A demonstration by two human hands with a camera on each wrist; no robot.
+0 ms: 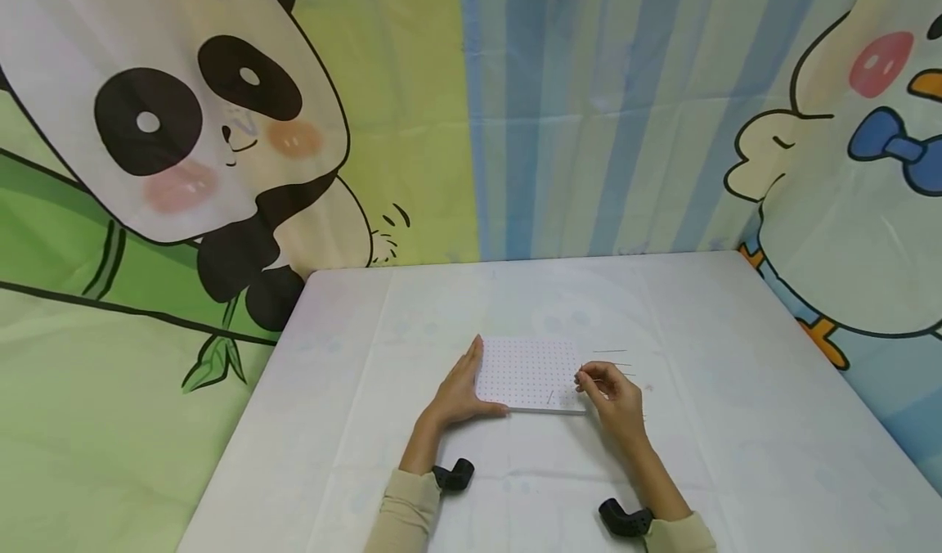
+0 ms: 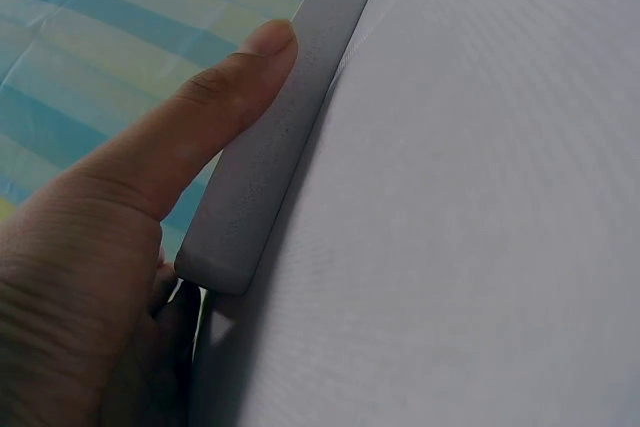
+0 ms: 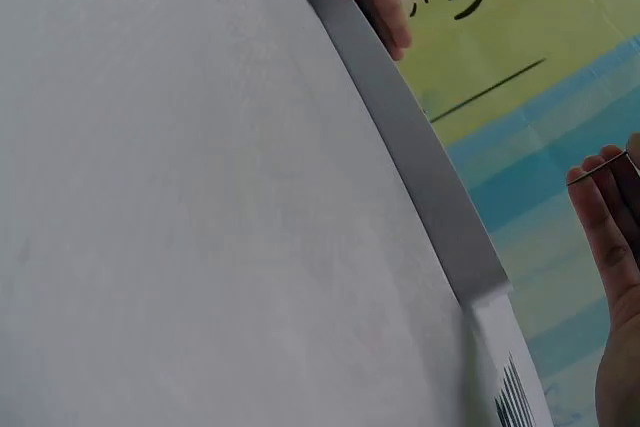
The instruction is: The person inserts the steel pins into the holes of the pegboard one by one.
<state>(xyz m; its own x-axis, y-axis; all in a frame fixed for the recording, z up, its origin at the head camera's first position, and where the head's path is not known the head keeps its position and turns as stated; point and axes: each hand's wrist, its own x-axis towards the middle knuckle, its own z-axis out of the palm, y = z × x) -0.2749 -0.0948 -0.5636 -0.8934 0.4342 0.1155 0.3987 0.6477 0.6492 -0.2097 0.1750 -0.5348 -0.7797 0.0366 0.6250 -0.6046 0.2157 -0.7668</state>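
A white board (image 1: 526, 369) covered in a grid of small dots lies on the table. One thin dark pin (image 3: 490, 90) stands up from it at a slant, near the board's front right in the head view. My left hand (image 1: 459, 385) steadies the front left corner, its straight thumb (image 2: 240, 72) pressing on the near side and the fingers along the left side. Over the right edge, my right hand (image 1: 612, 393) pinches another thin dark pin (image 3: 598, 169) between thumb and fingertips.
Several thin dark pins (image 1: 610, 351) lie on the white tabletop (image 1: 412, 316) to the right of the board, partly behind my right hand. Past the table's back edge hangs a printed curtain (image 1: 545, 111) with a panda and a duck. Black wrist cameras (image 1: 625, 520) sit on both forearms.
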